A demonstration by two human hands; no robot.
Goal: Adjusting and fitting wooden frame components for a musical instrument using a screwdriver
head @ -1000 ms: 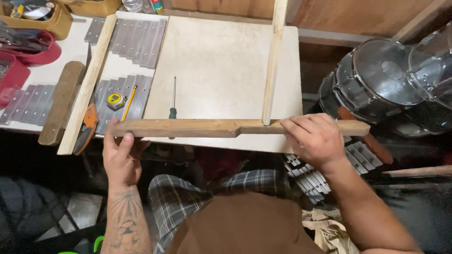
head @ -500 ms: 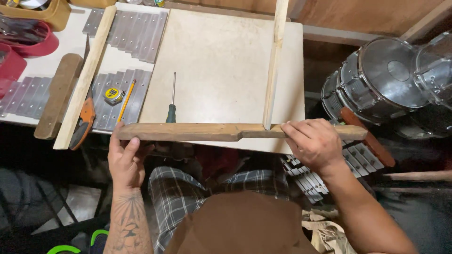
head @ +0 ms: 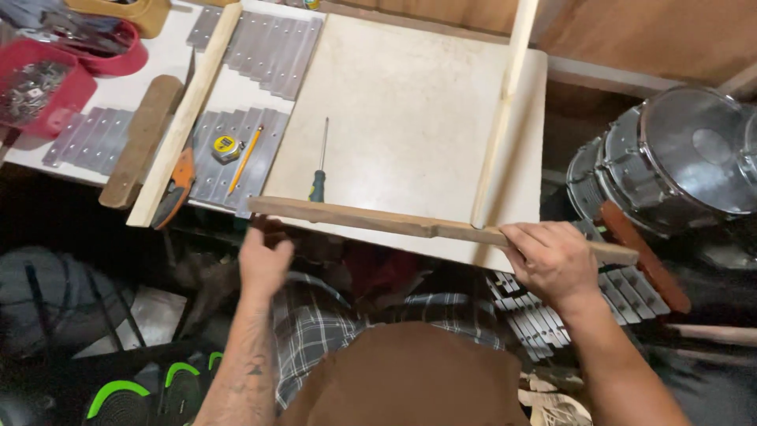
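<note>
Letting go at the near left, the left hand [head: 264, 264] now hangs just below the dark wooden bar [head: 378, 219], its fingers loose and off the wood it gripped half a second ago. The right hand [head: 552, 260] alone clamps the bar at 4 o'clock, so the bar lies along the table's [head: 410, 102] 6 o'clock edge, meeting the pale slat [head: 501, 118].

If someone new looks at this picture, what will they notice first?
A long wooden bar lies along the near edge of the white table, with the right hand gripping it. The left hand hangs just below its other end. Shiny drums stand at the right.
</note>
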